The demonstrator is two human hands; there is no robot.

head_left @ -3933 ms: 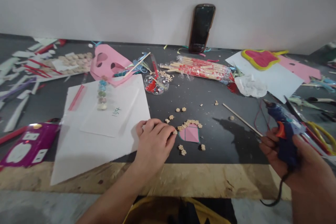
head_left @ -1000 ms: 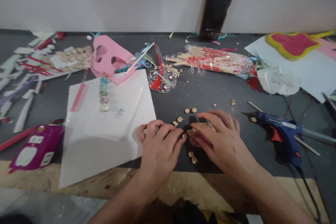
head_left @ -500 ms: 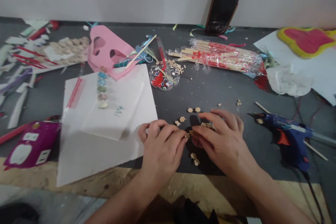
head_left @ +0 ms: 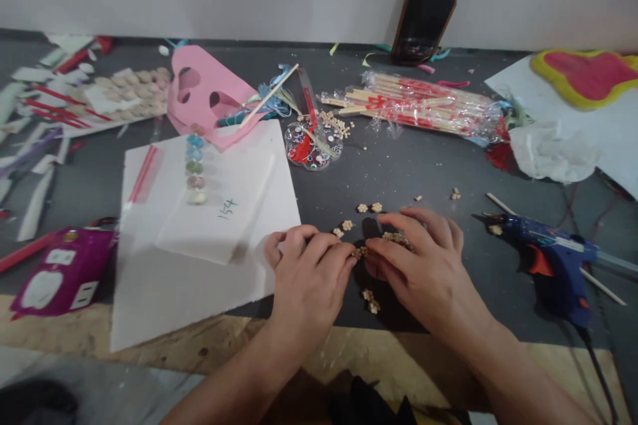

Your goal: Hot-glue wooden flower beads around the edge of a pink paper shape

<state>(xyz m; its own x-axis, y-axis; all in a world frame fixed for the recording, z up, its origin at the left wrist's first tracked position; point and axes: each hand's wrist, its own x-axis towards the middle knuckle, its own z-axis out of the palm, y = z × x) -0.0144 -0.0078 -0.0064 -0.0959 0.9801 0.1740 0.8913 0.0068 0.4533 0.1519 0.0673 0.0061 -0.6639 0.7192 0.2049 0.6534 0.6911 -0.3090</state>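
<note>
Between my two hands is a small joined piece of wooden flower shapes [head_left: 359, 252]. My left hand [head_left: 310, 272] pinches its left end with thumb and forefinger. From the other side, my right hand [head_left: 423, 262] closes finger and thumb on the piece's right end. More wooden flowers [head_left: 396, 238] lie under my right hand's fingers, partly hidden. Loose flower pieces [head_left: 369, 207] sit just beyond my fingertips, and others [head_left: 342, 228] rest beside my left forefinger. Nearer to me, a small cluster of flowers [head_left: 371, 301] lies on the dark tabletop.
A blue glue gun [head_left: 558, 259] lies at the right, its cord trailing forward. White boards [head_left: 199, 299] are at the left, near a purple packet [head_left: 64, 272]. Further back are bagged sticks [head_left: 423, 106], a clear bead tray [head_left: 314, 146], pink paper [head_left: 209, 80] and a phone [head_left: 433, 3].
Both hands hold nearly the same pose around the wooden flowers. The whole view has shifted very slightly; nothing was visibly picked up or let go.
</note>
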